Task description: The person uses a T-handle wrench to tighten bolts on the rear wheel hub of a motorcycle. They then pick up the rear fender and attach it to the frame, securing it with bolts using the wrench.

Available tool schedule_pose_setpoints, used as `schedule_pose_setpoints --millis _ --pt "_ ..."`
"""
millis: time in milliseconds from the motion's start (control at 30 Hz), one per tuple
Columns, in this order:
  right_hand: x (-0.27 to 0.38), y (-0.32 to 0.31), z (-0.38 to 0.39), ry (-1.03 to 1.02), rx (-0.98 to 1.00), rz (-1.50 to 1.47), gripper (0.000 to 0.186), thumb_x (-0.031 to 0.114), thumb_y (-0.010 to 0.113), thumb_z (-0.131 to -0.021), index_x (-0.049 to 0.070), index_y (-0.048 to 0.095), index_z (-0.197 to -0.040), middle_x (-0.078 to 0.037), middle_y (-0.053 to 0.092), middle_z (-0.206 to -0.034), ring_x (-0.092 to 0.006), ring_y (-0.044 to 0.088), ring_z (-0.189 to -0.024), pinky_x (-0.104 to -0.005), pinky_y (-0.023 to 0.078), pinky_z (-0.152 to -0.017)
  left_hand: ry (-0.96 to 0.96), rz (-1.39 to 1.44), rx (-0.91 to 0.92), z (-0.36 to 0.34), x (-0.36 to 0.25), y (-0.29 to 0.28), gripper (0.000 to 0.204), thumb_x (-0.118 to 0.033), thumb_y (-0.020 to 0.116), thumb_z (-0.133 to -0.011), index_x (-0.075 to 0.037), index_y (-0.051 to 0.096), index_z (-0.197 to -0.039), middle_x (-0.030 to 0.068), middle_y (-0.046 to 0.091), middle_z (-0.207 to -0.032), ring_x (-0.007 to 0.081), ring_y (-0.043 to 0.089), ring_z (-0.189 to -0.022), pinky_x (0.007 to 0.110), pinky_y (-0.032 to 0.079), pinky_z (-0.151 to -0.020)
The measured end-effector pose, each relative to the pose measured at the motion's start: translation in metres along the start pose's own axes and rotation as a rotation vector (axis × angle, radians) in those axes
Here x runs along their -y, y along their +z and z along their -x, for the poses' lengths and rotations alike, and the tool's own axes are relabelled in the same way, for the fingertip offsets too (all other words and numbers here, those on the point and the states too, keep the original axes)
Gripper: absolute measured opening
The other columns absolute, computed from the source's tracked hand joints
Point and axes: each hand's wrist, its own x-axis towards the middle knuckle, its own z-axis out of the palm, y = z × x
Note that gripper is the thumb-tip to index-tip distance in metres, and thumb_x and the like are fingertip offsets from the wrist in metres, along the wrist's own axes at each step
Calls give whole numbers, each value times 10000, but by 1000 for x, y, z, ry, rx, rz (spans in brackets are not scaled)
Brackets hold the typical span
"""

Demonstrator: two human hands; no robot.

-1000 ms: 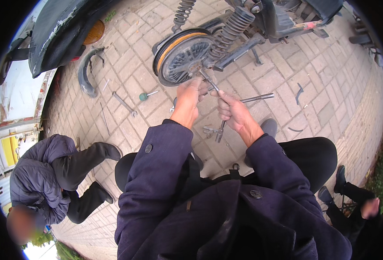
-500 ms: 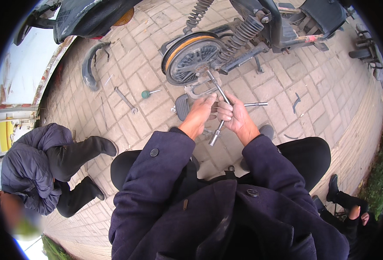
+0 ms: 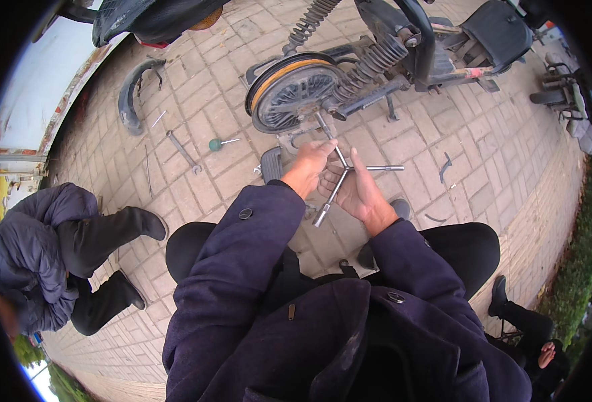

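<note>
A Y-shaped socket wrench with three steel arms reaches from between my hands to the hub area of the scooter wheel. My left hand pinches the arm that points at the wheel, thumb on top. Close beside the wrench's centre is my right hand, its thumb raised and its fingers stretched out behind the lower arm. That palm lies open against or just behind the wrench; exact contact cannot be made out. The far socket end meets the wheel near its axle, where the fit is too small to see.
Left of the wheel lie a curved black fender, an open-end wrench and a green-handled screwdriver. The scooter frame spans the top right. A crouching person is at left, another person's leg at lower right.
My right hand has loosened from the wrench, its fingers unfolding and its thumb lifting. The wrench's arms have shifted slightly. My left hand keeps hold near the shaft, and the whole view has shifted a little.
</note>
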Motion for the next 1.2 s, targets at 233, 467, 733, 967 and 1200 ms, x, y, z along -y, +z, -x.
schedule_pose_setpoints --millis 233,467,733,967,1200 --pt "-15 -18 47 -1296 -480 1904 561 211 782 -762 20 570 -1246 -149 588 -1129 -346 535 -1108 -481 404 -993 71 -110 27 -1 -2 -5 265 -317 539 -1050 -111 681 -1137 47 756 -1046 173 618 -1150 415 368 -991" --pt "-15 -15 7 -1107 -266 1582 481 166 723 -898 -22 513 -1288 -126 590 -909 -319 585 -909 -476 465 -852 121 -93 -64 -2 2 -5 243 -328 623 -1003 -120 738 -1049 -8 735 -984 132 623 -974 361 376 -858" --pt "-16 -5 -11 -287 182 33 391 391 422 -1096 38 589 -1073 15 383 -652 -125 399 -602 -311 466 -697 137 29 -33 -7 1 -4 258 -316 650 -998 -76 739 -1030 -1 677 -886 112 585 -751 270 415 -662" --pt "-2 11 13 -11 57 -63 444 452 400 -1085 45 575 -1079 9 460 -681 -175 485 -601 -350 473 -700 98 97 -17 -13 1 -6 247 -274 648 -1004 -38 710 -1042 8 665 -868 95 555 -706 261 440 -599" --pt "-5 -3 42 -1222 -502 1751 299 201 721 -867 10 590 -1056 -172 562 -861 -351 588 -850 -463 488 -680 112 107 -29 -20 3 -9 226 -246 673 -988 -30 708 -1042 0 671 -895 81 546 -707 231 417 -591"
